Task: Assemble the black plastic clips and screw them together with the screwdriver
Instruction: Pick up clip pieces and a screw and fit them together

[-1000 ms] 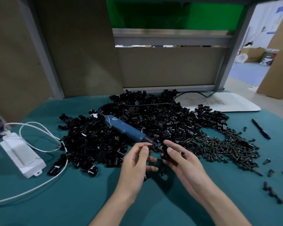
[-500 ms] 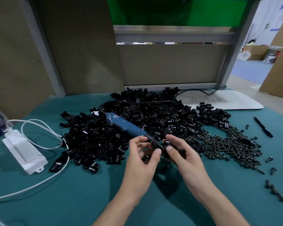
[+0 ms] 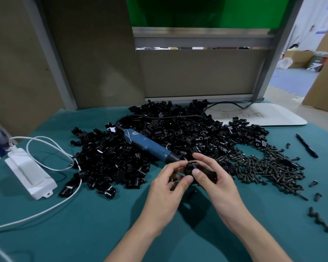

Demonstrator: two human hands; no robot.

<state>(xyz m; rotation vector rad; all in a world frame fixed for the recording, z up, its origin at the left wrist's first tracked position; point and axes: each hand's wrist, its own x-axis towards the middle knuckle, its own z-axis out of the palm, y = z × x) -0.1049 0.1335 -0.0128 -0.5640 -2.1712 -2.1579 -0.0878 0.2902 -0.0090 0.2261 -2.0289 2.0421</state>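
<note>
Teal felt table (image 3: 95, 229), glossy black clips (image 3: 192, 168), both hands pinching

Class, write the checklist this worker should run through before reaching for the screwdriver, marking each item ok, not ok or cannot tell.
1. Clip gripped by left hand and right hand: ok.
2. Clip halves fully seated: cannot tell, fingers cover the joint.
3. Screw inserted in clip: cannot tell.
4. Screwdriver close by, lying on the clip pile: ok.
5. Screw pile beside right hand: ok.
6. One hand free for the screwdriver: not ok, both hold the clip.
</note>
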